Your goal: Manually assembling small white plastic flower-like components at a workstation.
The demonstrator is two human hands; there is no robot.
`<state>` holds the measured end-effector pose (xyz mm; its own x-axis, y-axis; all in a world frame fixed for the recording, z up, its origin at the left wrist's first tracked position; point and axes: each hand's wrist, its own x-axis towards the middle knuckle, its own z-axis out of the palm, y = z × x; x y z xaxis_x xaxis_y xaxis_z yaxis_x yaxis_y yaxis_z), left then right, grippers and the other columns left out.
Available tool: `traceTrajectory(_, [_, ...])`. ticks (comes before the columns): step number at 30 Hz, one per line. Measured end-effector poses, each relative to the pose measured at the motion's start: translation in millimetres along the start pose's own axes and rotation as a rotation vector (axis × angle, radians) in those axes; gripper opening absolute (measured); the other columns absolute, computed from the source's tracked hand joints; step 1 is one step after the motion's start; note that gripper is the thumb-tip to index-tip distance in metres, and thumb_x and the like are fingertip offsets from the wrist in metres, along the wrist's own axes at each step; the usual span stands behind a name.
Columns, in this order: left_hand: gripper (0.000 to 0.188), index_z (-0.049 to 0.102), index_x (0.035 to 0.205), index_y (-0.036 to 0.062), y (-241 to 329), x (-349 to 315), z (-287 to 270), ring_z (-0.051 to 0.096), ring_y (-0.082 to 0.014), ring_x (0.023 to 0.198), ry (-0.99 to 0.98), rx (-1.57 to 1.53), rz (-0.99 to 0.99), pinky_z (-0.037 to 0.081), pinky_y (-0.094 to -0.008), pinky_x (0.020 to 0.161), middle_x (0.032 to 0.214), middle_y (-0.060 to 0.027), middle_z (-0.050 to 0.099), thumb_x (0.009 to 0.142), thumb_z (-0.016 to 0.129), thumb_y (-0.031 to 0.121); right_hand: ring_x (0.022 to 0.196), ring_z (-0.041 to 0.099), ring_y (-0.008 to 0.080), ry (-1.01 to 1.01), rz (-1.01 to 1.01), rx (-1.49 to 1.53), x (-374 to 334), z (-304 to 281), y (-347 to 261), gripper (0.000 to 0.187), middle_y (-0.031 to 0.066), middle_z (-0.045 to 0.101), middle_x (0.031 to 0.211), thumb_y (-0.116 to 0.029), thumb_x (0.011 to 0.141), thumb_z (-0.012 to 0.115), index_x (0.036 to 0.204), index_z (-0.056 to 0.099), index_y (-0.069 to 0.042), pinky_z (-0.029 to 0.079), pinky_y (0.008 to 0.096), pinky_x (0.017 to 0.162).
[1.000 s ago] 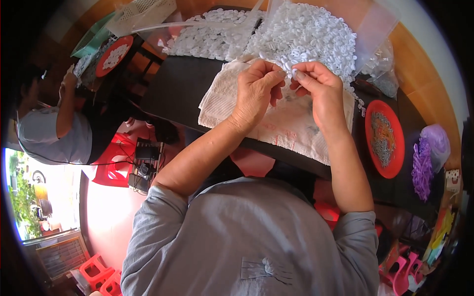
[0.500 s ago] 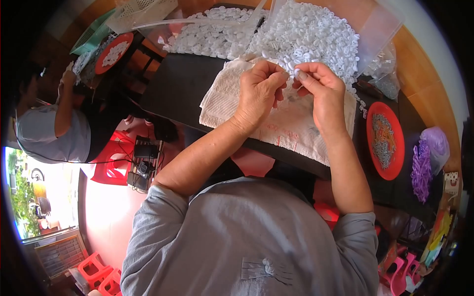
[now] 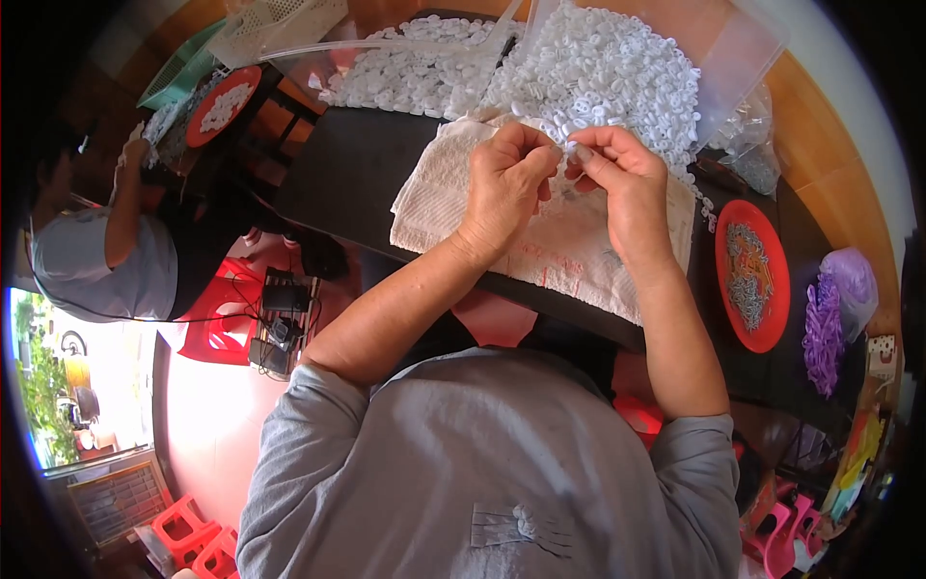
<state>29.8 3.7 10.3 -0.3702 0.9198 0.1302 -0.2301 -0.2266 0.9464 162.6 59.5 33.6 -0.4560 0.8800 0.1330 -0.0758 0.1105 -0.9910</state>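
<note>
My left hand (image 3: 506,183) and my right hand (image 3: 625,183) meet over a cream towel (image 3: 434,198) on the dark table. Between the right thumb and fingers sits a small white plastic piece (image 3: 571,148), mostly covered by the fingertips. The left thumb and forefinger are pinched together right beside it; whatever they hold is too small and hidden to make out. Just beyond the hands rises a large heap of small white looped plastic pieces (image 3: 608,72). A second pile of flatter white pieces (image 3: 410,77) spreads to its left.
Right of the towel, a red oval plate (image 3: 723,275) holds small metal parts. Farther right lie a purple bundle (image 3: 823,338) and clear plastic bags. At the left, another person (image 3: 101,246) works by a red plate (image 3: 241,96) of white pieces. The dark table (image 3: 338,164) borders the towel.
My right hand has shifted slightly left, bringing the white piece closer to the left fingertips. My left hand has hardly moved.
</note>
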Motion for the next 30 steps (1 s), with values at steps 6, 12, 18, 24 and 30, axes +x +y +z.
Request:
traceTrajectory(6, [0.01,0.058,0.085,-0.001,5.0,-2.6,0.8,0.051,-0.0093,0.05,-0.037,-0.074,-0.023,0.039,-0.0216,0.041,0.068,-0.0038,0.058,0.087,0.058,0.008,0.072,0.06,0.0108,-0.01,0.054,0.079,0.0,3.0,0.9,0.012,0.0027,0.064,0.084,-0.01,0.09,0.059,0.098,0.063,-0.002,0.044,0.0237,0.064])
traceTrajectory(12, [0.01,0.059,0.092,-0.0019,8.1,-0.7,1.8,0.055,-0.0112,0.057,-0.132,-0.191,-0.028,0.042,-0.0222,0.045,0.076,-0.006,0.061,0.087,0.063,0.006,0.067,0.06,0.0114,-0.134,0.149,0.162,6.9,-15.7,-3.4,0.016,0.0028,0.063,0.076,-0.019,0.089,0.062,0.091,0.063,-0.003,0.044,0.0236,0.061])
traceTrajectory(18, [0.022,0.06,0.102,-0.0031,9.2,-2.3,-1.9,0.06,-0.0122,0.063,-0.3,-0.188,0.053,0.046,-0.0223,0.047,0.08,-0.007,0.064,0.082,0.069,0.001,0.063,0.058,0.0102,-0.246,0.154,0.116,4.0,-24.7,-17.9,0.019,0.0019,0.062,0.072,-0.022,0.088,0.064,0.086,0.064,-0.003,0.042,0.022,0.056])
traceTrajectory(24, [0.028,0.061,0.102,-0.0029,9.1,-6.0,0.5,0.064,-0.0123,0.067,-0.324,-0.166,0.101,0.046,-0.0203,0.048,0.079,-0.0076,0.066,0.077,0.073,-0.003,0.061,0.056,0.0082,-0.314,0.211,0.17,1.3,-28.7,-21.3,0.02,0.0009,0.062,0.073,-0.024,0.086,0.067,0.086,0.063,-0.003,0.042,0.0214,0.051])
traceTrajectory(30, [0.029,0.06,0.101,-0.0035,11.5,-9.4,-3.3,0.066,-0.0135,0.071,-0.335,-0.064,0.137,0.048,-0.0204,0.053,0.08,-0.0087,0.067,0.075,0.074,-0.006,0.059,0.057,0.0085,-0.322,0.223,0.127,0.0,-29.6,-22.0,0.02,0.0017,0.062,0.072,-0.022,0.086,0.068,0.087,0.063,-0.003,0.043,0.0206,0.048])
